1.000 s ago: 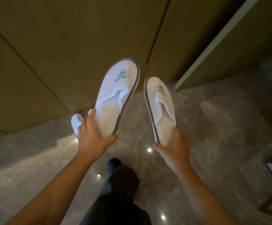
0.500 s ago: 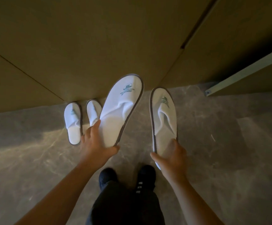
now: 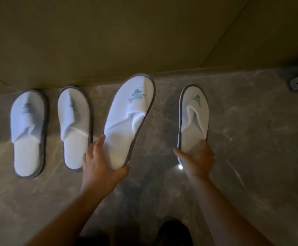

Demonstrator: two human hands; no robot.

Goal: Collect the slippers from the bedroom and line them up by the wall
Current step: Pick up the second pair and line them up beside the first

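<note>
The tan wall (image 3: 109,32) fills the upper half of the view, meeting the grey marble floor (image 3: 251,139) along a line that now runs nearly level; half a second ago it slanted and the view sat higher, so the slippers on the floor looked small. The person has bent lower, and the two placed slippers now show large at the left

The far-left slipper (image 3: 28,132) and the second slipper (image 3: 74,128) lie flat on the floor, side by side, toes at the wall's foot. The slipper in the left hand (image 3: 128,121) has come down from in front of the wall to just beside the second slipper, toe tilted to the right and near the wall base. The slipper in the right hand (image 3: 193,119) points straight at the wall, apart from the others; whether either held slipper touches the floor cannot be told

The left hand (image 3: 100,167) is closed on its slipper's heel, fingers on one edge and thumb curled round the other. The right hand (image 3: 199,160) clasps the other heel likewise, thumb at the left edge. A dark shoe (image 3: 174,231) shows at the bottom
</note>
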